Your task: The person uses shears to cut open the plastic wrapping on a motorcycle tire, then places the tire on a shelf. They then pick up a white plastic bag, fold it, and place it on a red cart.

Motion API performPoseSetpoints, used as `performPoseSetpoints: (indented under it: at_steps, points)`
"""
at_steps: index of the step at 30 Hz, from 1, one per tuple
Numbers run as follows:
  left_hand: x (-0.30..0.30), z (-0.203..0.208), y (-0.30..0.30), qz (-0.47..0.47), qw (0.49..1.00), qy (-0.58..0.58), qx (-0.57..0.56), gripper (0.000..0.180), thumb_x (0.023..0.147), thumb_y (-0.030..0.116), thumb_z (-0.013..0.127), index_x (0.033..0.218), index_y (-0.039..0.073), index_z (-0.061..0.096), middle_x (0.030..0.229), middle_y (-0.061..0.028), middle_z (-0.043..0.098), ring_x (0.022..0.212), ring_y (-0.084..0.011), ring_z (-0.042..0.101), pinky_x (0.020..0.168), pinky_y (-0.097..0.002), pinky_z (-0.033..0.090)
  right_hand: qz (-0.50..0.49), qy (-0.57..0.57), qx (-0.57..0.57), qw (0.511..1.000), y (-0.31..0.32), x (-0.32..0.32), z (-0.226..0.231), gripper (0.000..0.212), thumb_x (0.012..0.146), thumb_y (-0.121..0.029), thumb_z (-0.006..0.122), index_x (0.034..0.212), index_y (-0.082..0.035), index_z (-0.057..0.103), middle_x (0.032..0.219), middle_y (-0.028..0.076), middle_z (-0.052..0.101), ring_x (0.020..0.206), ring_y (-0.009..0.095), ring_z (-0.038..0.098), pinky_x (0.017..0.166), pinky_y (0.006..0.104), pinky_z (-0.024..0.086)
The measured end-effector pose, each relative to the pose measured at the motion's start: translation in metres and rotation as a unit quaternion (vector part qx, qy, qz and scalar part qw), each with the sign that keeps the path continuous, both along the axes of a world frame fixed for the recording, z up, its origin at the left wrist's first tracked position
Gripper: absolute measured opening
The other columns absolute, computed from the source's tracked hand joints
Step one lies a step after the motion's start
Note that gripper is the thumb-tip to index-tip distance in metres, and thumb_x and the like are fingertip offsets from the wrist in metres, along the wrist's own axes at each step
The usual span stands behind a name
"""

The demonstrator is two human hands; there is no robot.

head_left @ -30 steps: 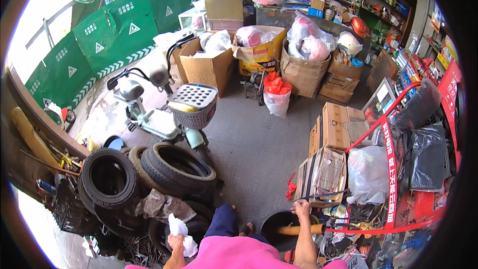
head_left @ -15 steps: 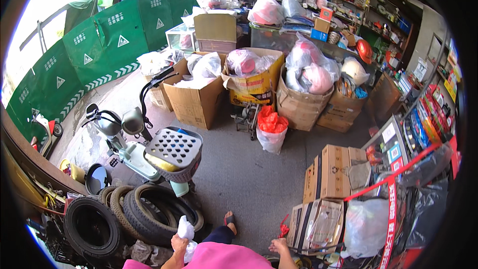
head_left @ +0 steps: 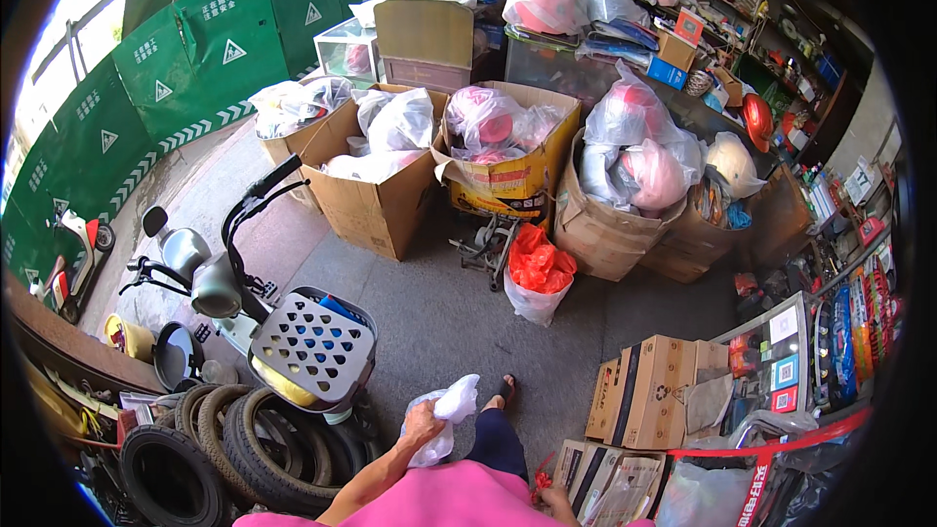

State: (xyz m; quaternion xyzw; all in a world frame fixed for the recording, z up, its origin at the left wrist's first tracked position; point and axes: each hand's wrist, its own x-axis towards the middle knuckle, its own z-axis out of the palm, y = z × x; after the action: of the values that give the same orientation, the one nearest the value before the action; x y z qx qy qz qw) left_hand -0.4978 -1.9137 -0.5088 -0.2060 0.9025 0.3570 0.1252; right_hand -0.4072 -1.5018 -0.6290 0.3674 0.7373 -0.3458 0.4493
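My left hand [head_left: 422, 422] is closed around a bunched white plastic bag [head_left: 459, 398], which puffs out above and below the fingers. Low in the picture, my right hand [head_left: 558, 501] grips a thin red plastic string [head_left: 541, 488]; part of that hand blends into the boxes beside it. Behind and left of the white bag stands an electric scooter with a grey plastic basket [head_left: 322, 337]. To the right of my right hand lie flattened cartons [head_left: 610, 483].
Worn tyres [head_left: 259, 449] are heaped at the lower left. Large cardboard boxes [head_left: 363, 205] full of bagged helmets line the back. Before them stands a white bin with a red bag [head_left: 543, 268]. Brown cartons [head_left: 659, 385] are stacked at right, by a red strip [head_left: 771, 449].
My left hand has gone forward and rightward with the white bag. The view has shifted ahead, so boxes and bin look nearer. My right hand still grips the red string, now lower in view.
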Motion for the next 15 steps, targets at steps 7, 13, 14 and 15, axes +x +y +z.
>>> performPoseSetpoints:
  at_steps: [7, 13, 14, 15]
  points:
    - [-0.116, 0.019, -0.054, 0.204, 0.974, -0.086, -0.051, 0.043, 0.069, 0.017, 0.064, 0.111, 0.019, 0.068, 0.095, -0.0159, 0.069, 0.092, -0.035, 0.066, 0.083, -0.0428, 0.052, -0.048, -0.05, 0.025, 0.997, 0.029, -0.17, -0.002, 0.021, 0.079, -0.008, 0.059, 0.088, 0.012, 0.06, 0.071, 0.021, 0.064, 0.055, 0.031, 0.066, 0.044, 0.0427, 0.054]
    - [-0.16, 0.009, -0.096, 0.289, 0.955, -0.015, -0.061, 0.042, 0.071, 0.017, 0.061, 0.112, 0.017, 0.067, 0.094, -0.0198, 0.068, 0.093, -0.0378, 0.065, 0.083, -0.0442, 0.051, 0.205, 0.122, 0.099, 0.966, -0.037, -0.426, 0.08, 0.024, 0.079, -0.011, 0.053, 0.086, 0.008, 0.065, 0.068, 0.017, 0.068, 0.057, 0.024, 0.067, 0.051, 0.0323, 0.054]
    - [-0.164, 0.005, -0.096, 0.294, 0.954, -0.019, -0.053, 0.042, 0.071, 0.017, 0.061, 0.113, 0.017, 0.067, 0.094, -0.0199, 0.068, 0.093, -0.0379, 0.065, 0.084, -0.0444, 0.051, 0.224, 0.124, 0.114, 0.96, -0.057, -0.469, 0.091, 0.023, 0.079, -0.012, 0.054, 0.088, 0.005, 0.067, 0.067, 0.016, 0.068, 0.056, 0.022, 0.067, 0.051, 0.0326, 0.055]
    - [-0.168, -0.001, -0.096, 0.297, 0.954, -0.02, -0.046, 0.042, 0.071, 0.017, 0.061, 0.113, 0.017, 0.067, 0.094, -0.02, 0.068, 0.093, -0.0379, 0.065, 0.084, -0.0446, 0.05, 0.22, 0.146, 0.111, 0.958, -0.073, -0.506, 0.092, 0.022, 0.079, -0.013, 0.055, 0.088, 0.002, 0.067, 0.067, 0.016, 0.068, 0.056, 0.021, 0.067, 0.052, 0.032, 0.055]
